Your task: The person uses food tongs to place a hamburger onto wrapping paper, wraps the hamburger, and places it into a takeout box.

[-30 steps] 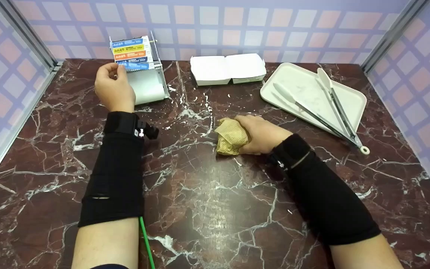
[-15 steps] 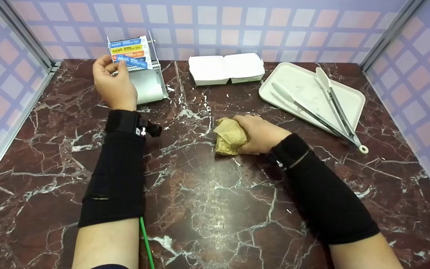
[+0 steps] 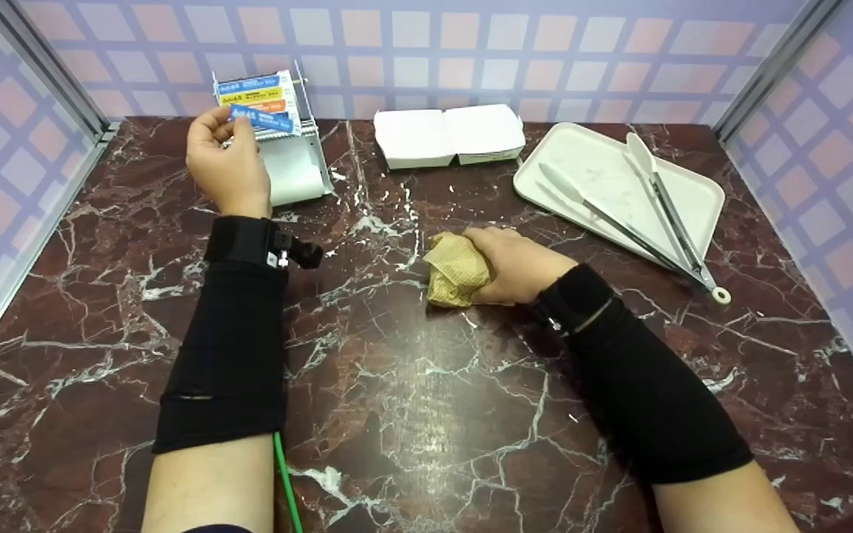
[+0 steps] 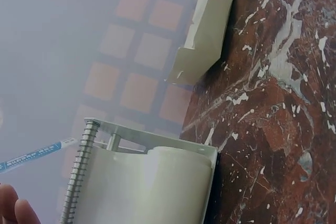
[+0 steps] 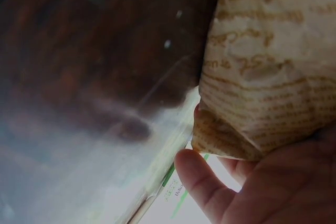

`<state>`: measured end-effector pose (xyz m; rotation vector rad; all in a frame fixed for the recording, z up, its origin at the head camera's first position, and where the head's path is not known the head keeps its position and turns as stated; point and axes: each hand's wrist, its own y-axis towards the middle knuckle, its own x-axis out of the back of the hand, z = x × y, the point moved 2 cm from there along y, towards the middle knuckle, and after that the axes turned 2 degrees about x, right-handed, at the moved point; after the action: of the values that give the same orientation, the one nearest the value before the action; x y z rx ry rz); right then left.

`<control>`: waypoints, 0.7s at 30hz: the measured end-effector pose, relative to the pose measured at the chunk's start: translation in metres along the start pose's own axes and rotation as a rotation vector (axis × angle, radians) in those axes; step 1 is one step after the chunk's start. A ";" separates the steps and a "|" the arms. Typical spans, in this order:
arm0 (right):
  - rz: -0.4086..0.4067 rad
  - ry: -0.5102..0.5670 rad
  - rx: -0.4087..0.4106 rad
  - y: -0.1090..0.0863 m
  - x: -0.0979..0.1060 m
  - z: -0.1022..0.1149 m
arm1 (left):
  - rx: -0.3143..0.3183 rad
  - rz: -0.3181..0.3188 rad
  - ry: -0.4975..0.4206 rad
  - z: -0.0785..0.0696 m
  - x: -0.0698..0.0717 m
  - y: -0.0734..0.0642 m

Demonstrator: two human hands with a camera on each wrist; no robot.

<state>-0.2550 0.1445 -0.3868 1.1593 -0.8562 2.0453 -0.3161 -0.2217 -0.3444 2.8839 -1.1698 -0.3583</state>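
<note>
My left hand point(image 3: 228, 166) is at the label dispenser point(image 3: 295, 174), pinching the left end of a blue sticker label point(image 3: 263, 118). That label slants across the orange and dark blue labels behind it; its right end is close to the dispenser's front bar. In the left wrist view the blue label point(image 4: 34, 157) sticks out past the fingertips point(image 4: 23, 211), beside the ridged bar and the white roll point(image 4: 178, 187). Around a crumpled, paper-wrapped bundle point(image 3: 460, 270) my right hand point(image 3: 519, 263) curls from its right side. Brown print covers the wrapper point(image 5: 273, 61) in the right wrist view; its contents are hidden.
Behind the bundle lies an opened white carton point(image 3: 450, 137) against the tiled back wall. A cream tray point(image 3: 619, 159) at the right carries tongs point(image 3: 667, 215) whose ringed end overhangs its front rim. White flecks dot the dark marbled table point(image 3: 412, 414).
The blue label, earlier level along the dispenser's front, has been lifted by my left hand and now tilts over the labels behind. My right hand and the bundle have stayed put.
</note>
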 end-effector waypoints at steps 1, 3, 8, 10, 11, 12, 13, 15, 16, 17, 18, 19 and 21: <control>-0.001 0.000 -0.001 0.000 0.000 0.000 | 0.008 0.011 -0.038 -0.001 -0.001 -0.002; 0.000 -0.001 -0.003 0.001 0.000 -0.001 | 0.020 0.041 -0.105 -0.004 -0.002 -0.006; 0.008 0.000 -0.013 0.001 0.000 -0.001 | 0.044 0.141 -0.220 -0.014 -0.007 -0.021; 0.013 0.002 -0.016 0.001 0.000 0.000 | 0.059 0.185 -0.243 -0.017 -0.010 -0.029; 0.015 0.003 -0.016 0.001 0.000 0.000 | 0.068 0.207 -0.248 -0.019 -0.011 -0.033; 0.015 0.003 -0.017 0.001 0.000 0.000 | 0.080 0.231 -0.253 -0.021 -0.013 -0.038; 0.015 0.003 -0.017 0.001 0.000 0.000 | 0.088 0.258 -0.256 -0.023 -0.014 -0.042; 0.013 -0.001 -0.018 0.001 0.000 0.000 | 0.107 0.313 -0.248 -0.026 -0.017 -0.052; 0.010 -0.002 -0.018 0.001 0.000 0.000 | 0.116 0.343 -0.242 -0.027 -0.018 -0.057; 0.008 -0.004 -0.017 0.001 0.000 0.000 | 0.122 0.375 -0.228 -0.028 -0.019 -0.062; 0.005 -0.006 -0.016 0.001 0.000 0.000 | 0.126 0.409 -0.214 -0.030 -0.019 -0.066; 0.004 -0.008 -0.015 0.001 0.000 0.001 | 0.129 0.443 -0.196 -0.031 -0.020 -0.071; 0.002 -0.009 -0.011 0.001 0.000 0.001 | 0.125 0.512 -0.150 -0.034 -0.021 -0.079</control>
<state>-0.2555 0.1428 -0.3866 1.1631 -0.8716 2.0357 -0.2695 -0.1532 -0.3142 2.5452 -1.9480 -0.5009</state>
